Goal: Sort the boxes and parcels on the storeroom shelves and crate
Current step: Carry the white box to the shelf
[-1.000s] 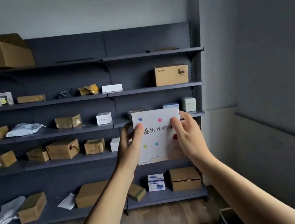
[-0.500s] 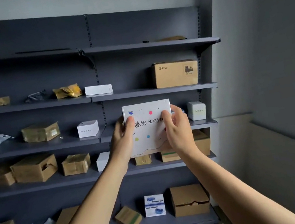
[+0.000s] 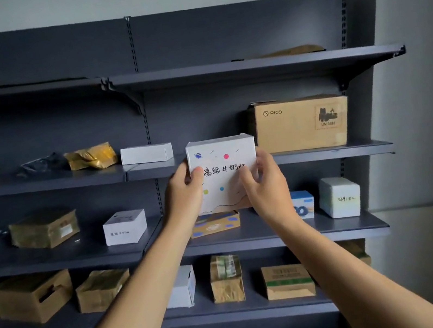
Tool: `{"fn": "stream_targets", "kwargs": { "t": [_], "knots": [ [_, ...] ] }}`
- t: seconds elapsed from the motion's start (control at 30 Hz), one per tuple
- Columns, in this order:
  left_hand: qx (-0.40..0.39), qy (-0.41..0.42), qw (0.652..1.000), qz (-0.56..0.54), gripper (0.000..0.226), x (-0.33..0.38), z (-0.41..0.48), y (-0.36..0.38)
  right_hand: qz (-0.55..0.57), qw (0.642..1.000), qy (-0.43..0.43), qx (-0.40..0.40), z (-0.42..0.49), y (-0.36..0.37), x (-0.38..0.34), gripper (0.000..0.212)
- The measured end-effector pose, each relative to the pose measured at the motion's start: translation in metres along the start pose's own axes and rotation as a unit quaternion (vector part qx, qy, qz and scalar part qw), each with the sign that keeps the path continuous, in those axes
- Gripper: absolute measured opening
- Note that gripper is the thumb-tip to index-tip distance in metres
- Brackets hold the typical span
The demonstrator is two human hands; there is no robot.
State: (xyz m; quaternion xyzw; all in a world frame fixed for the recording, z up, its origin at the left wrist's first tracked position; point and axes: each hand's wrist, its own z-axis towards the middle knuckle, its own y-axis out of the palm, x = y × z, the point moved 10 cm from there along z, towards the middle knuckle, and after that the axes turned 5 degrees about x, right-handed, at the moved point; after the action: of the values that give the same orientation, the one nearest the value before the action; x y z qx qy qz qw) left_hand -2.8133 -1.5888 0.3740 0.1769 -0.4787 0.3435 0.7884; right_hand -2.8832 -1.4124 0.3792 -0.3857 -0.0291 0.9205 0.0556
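Both my hands hold up a white box with coloured dots and black handwriting, in front of the dark grey shelving. My left hand grips its left side, thumb on the front face. My right hand grips its right side and lower corner. The box hangs at the height of the second shelf board, between a flat white box and a large brown PICO carton. Its lower edge hides part of a patterned brown box on the shelf below.
The shelves carry several brown parcels, a white cube box, a blue-and-white box, a white box with numbers and a yellow padded parcel. A grey wall bounds the shelving on the right.
I have come closer to the shelving and the view has risen. Both hands have lifted the white box from the third shelf level up to the second shelf level.
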Motion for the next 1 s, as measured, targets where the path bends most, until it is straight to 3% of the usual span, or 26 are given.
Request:
{"fn": "stream_targets", "kwargs": {
  "t": [0.1, 0.37, 0.67, 1.0],
  "knots": [
    [0.006, 0.004, 1.000, -0.007, 0.037, -0.015, 0.041, 0.023, -0.010, 1.000, -0.005, 0.004, 0.036, 0.014, 0.024, 0.036],
    [-0.004, 0.060, 0.997, 0.045, 0.042, -0.043, 0.156, 0.065, -0.056, 0.997, -0.022, 0.038, 0.138, 0.069, 0.079, 0.032],
    [-0.072, 0.063, 0.991, 0.096, 0.042, -0.088, 0.272, 0.122, -0.169, 0.983, -0.022, 0.068, 0.236, 0.124, 0.138, 0.039],
    [-0.114, 0.051, 0.990, 0.063, 0.062, -0.130, 0.309, 0.176, -0.180, 0.982, 0.042, -0.034, 0.261, 0.159, 0.201, 0.051]
  ]
}}
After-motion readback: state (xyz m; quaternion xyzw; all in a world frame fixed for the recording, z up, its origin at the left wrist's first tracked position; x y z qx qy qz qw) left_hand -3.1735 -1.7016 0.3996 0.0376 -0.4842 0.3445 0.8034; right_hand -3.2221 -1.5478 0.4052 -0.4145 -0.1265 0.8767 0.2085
